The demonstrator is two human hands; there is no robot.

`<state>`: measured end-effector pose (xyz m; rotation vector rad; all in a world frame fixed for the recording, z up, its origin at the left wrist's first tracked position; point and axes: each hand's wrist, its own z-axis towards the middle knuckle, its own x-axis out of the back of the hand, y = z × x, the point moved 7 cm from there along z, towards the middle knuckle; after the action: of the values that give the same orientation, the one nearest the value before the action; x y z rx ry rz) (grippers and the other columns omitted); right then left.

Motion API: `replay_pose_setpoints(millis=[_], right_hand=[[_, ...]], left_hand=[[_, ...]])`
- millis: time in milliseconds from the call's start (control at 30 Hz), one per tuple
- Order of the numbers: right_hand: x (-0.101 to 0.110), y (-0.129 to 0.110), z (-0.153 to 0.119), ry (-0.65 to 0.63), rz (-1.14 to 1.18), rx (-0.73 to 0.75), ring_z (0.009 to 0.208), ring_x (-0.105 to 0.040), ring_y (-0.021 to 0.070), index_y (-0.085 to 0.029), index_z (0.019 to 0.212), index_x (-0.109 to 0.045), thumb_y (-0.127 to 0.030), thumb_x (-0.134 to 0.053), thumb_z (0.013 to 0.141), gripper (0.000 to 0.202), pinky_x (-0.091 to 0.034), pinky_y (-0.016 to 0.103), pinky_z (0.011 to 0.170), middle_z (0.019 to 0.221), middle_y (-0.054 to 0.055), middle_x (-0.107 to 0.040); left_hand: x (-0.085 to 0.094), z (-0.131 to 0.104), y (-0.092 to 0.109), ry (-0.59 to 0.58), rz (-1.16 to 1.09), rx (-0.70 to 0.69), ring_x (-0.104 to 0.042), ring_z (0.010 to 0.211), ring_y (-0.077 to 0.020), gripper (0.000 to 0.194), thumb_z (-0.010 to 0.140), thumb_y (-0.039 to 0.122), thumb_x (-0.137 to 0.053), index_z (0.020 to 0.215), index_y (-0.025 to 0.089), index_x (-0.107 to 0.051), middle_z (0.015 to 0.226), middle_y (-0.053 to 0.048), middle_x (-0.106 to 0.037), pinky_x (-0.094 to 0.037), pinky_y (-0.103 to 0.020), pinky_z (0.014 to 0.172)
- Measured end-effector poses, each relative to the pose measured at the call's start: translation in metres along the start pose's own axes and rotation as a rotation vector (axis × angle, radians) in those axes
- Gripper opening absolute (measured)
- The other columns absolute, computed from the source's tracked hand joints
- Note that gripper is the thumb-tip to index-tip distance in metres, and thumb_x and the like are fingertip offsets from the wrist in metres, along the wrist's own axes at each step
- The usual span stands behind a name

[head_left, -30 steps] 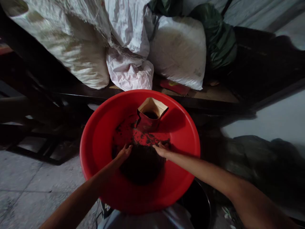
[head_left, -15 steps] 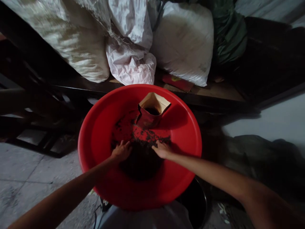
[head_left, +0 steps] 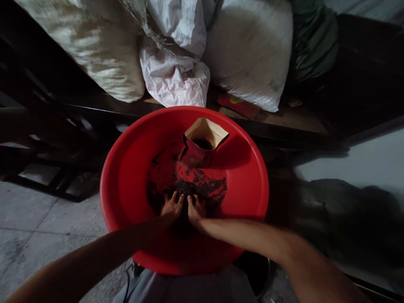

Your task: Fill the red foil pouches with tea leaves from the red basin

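A wide red plastic basin [head_left: 126,198] holds dark crumbly stuff [head_left: 205,185] that looks like loose tea leaves or soil; I cannot tell which. My left hand [head_left: 172,207] rests on this heap with its fingers spread. Close beside it, my right hand [head_left: 196,209] also lies on the heap, fingers apart and pointing forward. Part of the heap is hidden under both hands. Toward the basin's far side stands an open paper bag [head_left: 197,156], red outside and tan inside, with something dark in it.
Behind the basin, white woven sacks [head_left: 249,50] and a dark green sack [head_left: 312,42] lean on a dark wooden bench [head_left: 296,122]. A flat red packet [head_left: 240,106] lies on the bench. Dark wooden furniture [head_left: 53,176] stands at left on the grey tiled floor [head_left: 28,227].
Both hands have moved inward over the dark heap and now lie close together. More of the heap shows in front of them. The paper bag stays in its place in the basin.
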<state>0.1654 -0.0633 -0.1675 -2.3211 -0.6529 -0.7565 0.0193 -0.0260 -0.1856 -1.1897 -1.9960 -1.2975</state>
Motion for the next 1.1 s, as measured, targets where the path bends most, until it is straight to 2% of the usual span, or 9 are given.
replay_pose_setpoints(millis=[167,300,400,467,567,667,867,967,1100], right_hand=[[-0.011,-0.006,0.007,0.079,0.282,0.062,0.127,-0.064,0.0310,-0.019,0.141,-0.062,-0.051,-0.040,0.101,0.056,-0.045,0.041,0.111,0.138,0.016,-0.065],[-0.002,-0.021,0.007,0.127,0.481,0.161,0.123,-0.066,0.0251,-0.019,0.131,-0.069,-0.047,-0.045,0.096,0.050,-0.047,0.034,0.109,0.133,0.011,-0.071],[0.016,-0.039,0.001,0.137,0.647,0.266,0.111,-0.071,0.0239,-0.021,0.119,-0.073,-0.049,-0.050,0.091,0.046,-0.053,0.033,0.100,0.121,0.008,-0.076],[0.036,-0.057,-0.007,0.130,0.811,0.375,0.102,-0.071,0.0239,-0.021,0.112,-0.073,-0.052,-0.056,0.086,0.043,-0.055,0.033,0.095,0.112,0.007,-0.078],[0.080,-0.084,-0.027,0.192,0.974,0.528,0.096,-0.071,0.0234,-0.020,0.105,-0.072,-0.050,-0.064,0.082,0.038,-0.056,0.035,0.093,0.105,0.006,-0.078],[0.126,-0.108,-0.055,0.298,0.995,0.643,0.095,-0.070,0.0232,-0.022,0.100,-0.070,-0.046,-0.064,0.083,0.031,-0.056,0.037,0.093,0.103,0.005,-0.077],[0.202,-0.147,-0.105,0.416,0.962,0.859,0.098,-0.068,0.0221,-0.023,0.107,-0.068,-0.044,-0.062,0.088,0.029,-0.056,0.037,0.093,0.108,0.006,-0.074],[0.242,-0.172,-0.108,0.485,0.972,0.996,0.093,-0.067,0.0206,-0.023,0.106,-0.066,-0.049,-0.059,0.092,0.030,-0.057,0.036,0.087,0.100,0.004,-0.072],[0.285,-0.206,-0.084,0.510,1.006,1.133,0.098,-0.065,0.0199,-0.022,0.105,-0.064,-0.051,-0.057,0.094,0.032,-0.055,0.035,0.092,0.102,0.003,-0.069]], left_hand=[[0.003,-0.006,-0.005,0.112,-0.386,0.270,-0.071,0.112,-0.0304,0.054,0.099,0.052,-0.045,0.140,0.022,-0.063,0.128,-0.014,-0.071,-0.057,-0.038,0.094],[0.021,-0.008,0.000,0.192,-0.618,0.274,-0.074,0.101,-0.0259,0.038,0.097,0.043,-0.055,0.124,0.023,-0.072,0.110,-0.008,-0.078,-0.057,-0.035,0.093],[0.044,-0.012,0.010,0.296,-0.719,0.244,-0.073,0.104,-0.0247,0.039,0.094,0.044,-0.060,0.125,0.023,-0.070,0.115,-0.007,-0.077,-0.056,-0.036,0.098],[0.064,-0.016,0.023,0.377,-0.760,0.197,-0.070,0.115,-0.0227,0.042,0.095,0.045,-0.059,0.130,0.024,-0.066,0.126,-0.006,-0.073,-0.052,-0.033,0.106],[0.108,-0.026,0.057,0.521,-0.772,0.008,-0.064,0.122,-0.0229,0.042,0.094,0.048,-0.061,0.128,0.024,-0.066,0.130,-0.005,-0.068,-0.047,-0.033,0.112],[0.156,-0.043,0.096,0.661,-0.778,-0.205,-0.063,0.120,-0.0244,0.041,0.091,0.049,-0.064,0.123,0.024,-0.067,0.125,-0.005,-0.068,-0.047,-0.037,0.112],[0.232,-0.075,0.161,0.818,-0.852,-0.464,-0.066,0.105,-0.0211,0.035,0.090,0.046,-0.068,0.113,0.020,-0.068,0.110,-0.004,-0.068,-0.052,-0.035,0.101],[0.263,-0.067,0.196,0.871,-0.889,-0.611,-0.065,0.106,-0.0208,0.034,0.093,0.044,-0.068,0.114,0.018,-0.068,0.108,-0.005,-0.066,-0.051,-0.036,0.102],[0.289,-0.028,0.230,0.962,-0.948,-0.759,-0.064,0.112,-0.0208,0.035,0.095,0.046,-0.068,0.119,0.019,-0.066,0.112,-0.004,-0.065,-0.049,-0.037,0.108]])
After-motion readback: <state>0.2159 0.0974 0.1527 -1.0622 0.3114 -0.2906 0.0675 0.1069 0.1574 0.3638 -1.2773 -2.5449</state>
